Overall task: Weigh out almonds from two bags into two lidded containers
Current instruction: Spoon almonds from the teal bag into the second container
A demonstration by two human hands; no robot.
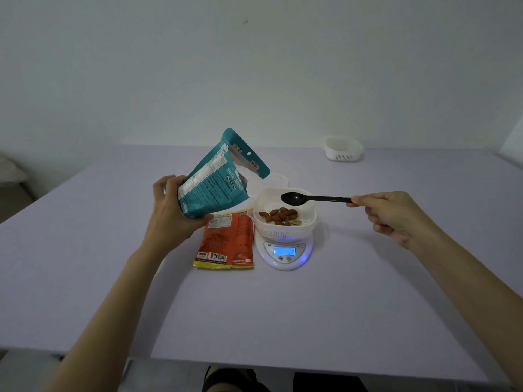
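We observe the left hand (pixel 177 210) wrapped around the lower part of a teal bag (pixel 218 176), thumb beneath and fingers curled over the far side, holding it off the bench (pixel 113 292) and tilted so that its opened top leans to the right, towards the white container (pixel 284 213). The bag mouth sits just beside the container's left rim; we cannot tell whether the two touch.

The right hand (pixel 396 216) is closed into a loose fist, thumb and forefinger pinching the end of the handle of a black spoon (pixel 311 198). The spoon is held roughly level, its bowl above the container's far rim and appearing empty.

The container stands on a white digital scale (pixel 285 250), whose lit blue display (pixel 284 251) reads 18. A small heap of almonds (pixel 280 216) lies on the container floor. Behind the container we note part of a clear lid (pixel 276 181), largely hidden by the teal bag.

An orange bag (pixel 226 241) lies flat on the bench, just left of the scale and partly under the raised teal bag. A second white container (pixel 343 148) sits at the far right of the bench, well apart from the scale; we cannot see inside it
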